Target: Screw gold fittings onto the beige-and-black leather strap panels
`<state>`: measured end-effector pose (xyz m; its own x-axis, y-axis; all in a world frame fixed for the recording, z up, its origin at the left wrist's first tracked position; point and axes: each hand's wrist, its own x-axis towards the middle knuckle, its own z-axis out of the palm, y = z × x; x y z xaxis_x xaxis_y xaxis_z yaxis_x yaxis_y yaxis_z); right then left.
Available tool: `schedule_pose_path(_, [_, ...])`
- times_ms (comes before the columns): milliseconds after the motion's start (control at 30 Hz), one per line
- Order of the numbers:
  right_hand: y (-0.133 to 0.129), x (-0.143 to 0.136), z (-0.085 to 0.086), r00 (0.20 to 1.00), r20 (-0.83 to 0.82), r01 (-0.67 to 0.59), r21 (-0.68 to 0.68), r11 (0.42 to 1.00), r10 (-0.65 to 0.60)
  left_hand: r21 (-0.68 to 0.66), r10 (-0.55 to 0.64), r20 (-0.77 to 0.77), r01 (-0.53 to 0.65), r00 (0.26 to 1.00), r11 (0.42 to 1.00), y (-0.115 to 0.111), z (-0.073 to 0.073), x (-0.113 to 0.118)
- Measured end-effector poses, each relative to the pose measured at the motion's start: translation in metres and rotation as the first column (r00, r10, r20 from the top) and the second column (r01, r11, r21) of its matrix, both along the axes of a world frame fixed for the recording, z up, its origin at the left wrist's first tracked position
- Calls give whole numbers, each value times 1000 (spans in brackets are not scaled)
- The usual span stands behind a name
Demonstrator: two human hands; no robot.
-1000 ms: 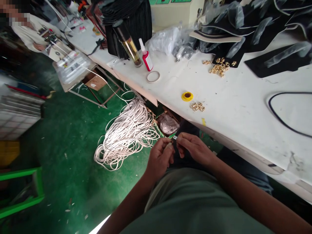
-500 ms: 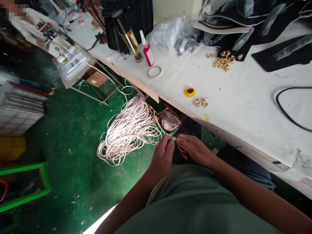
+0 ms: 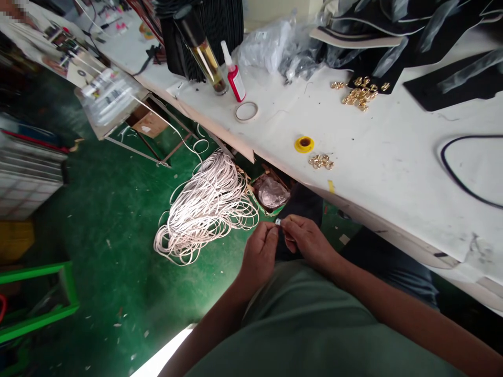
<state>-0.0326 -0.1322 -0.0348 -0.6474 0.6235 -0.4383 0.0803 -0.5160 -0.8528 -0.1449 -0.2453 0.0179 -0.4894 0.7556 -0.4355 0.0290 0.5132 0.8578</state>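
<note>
My left hand (image 3: 259, 253) and my right hand (image 3: 307, 240) meet in my lap, below the front edge of the white table (image 3: 393, 173). Their fingertips pinch a small silvery piece (image 3: 278, 222) between them. Both hands are closed on it; what else they hold is hidden by the fingers. A big coil of pale pink cord (image 3: 206, 207) lies on the green floor just left of my hands. On the table above sit a small heap of gold rings (image 3: 321, 161) and a yellow tape roll (image 3: 304, 144).
Farther back on the table stand a red glue bottle (image 3: 234, 81), an amber liquid bottle (image 3: 206, 55), a white ring (image 3: 247, 111), more gold rings (image 3: 359, 95), black fabric pieces (image 3: 444, 84) and plastic bags (image 3: 271, 47). A green frame (image 3: 39, 293) stands at left. A person sits far left.
My hands stay together on the small piece, fingers shifting slightly. The view has drifted a little; nothing else has moved.
</note>
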Motion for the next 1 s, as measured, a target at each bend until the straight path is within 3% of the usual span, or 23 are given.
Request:
schedule_pose_path(67, [4, 3, -11, 983, 77, 169, -31, 985, -166, -20, 47, 28, -46, 999, 999, -10, 0, -1])
schedule_pose_path(133, [4, 5, -15, 974, 97, 212, -84, 974, -204, -39, 113, 93, -109, 989, 993, -18, -1, -5])
schedule_pose_path(233, [-2, 5, -6, 998, -40, -60, -120, 991, 55, -61, 166, 199, -157, 966, 986, -22, -5, -10])
schedule_pose_path(333, [-8, -1, 10, 949, -122, -298, -63, 952, 289, -57, 150, 229, -141, 962, 988, -19, -9, -11])
schedule_pose_path(467, [-11, -7, 15, 940, -114, -332, -85, 939, 322, -23, 103, 189, -100, 977, 995, -12, -9, -6])
schedule_pose_path(533, [-11, -8, 8, 956, -96, -287, -105, 952, 278, -1, 83, 179, -84, 980, 996, -11, -8, -3])
schedule_pose_path(633, [-8, -5, -9, 1000, 17, 3, -182, 983, 0, 28, 101, 220, -109, 970, 994, -10, -5, 1])
schedule_pose_path(700, [-3, 0, -19, 975, 119, 209, -226, 951, -186, 29, 151, 282, -165, 948, 986, -10, -3, 2])
schedule_pose_path(767, [1, 6, -20, 966, 132, 248, -231, 941, -222, 10, 192, 352, -209, 916, 978, -9, -4, 2])
schedule_pose_path(900, [2, 13, -2, 994, -92, -62, -136, 989, 50, -27, 193, 451, -203, 872, 979, -6, -10, 0])
schedule_pose_path(1000, [-1, 11, 11, 960, -123, -264, -78, 961, 253, -48, 177, 455, -175, 872, 983, -3, -11, 0])
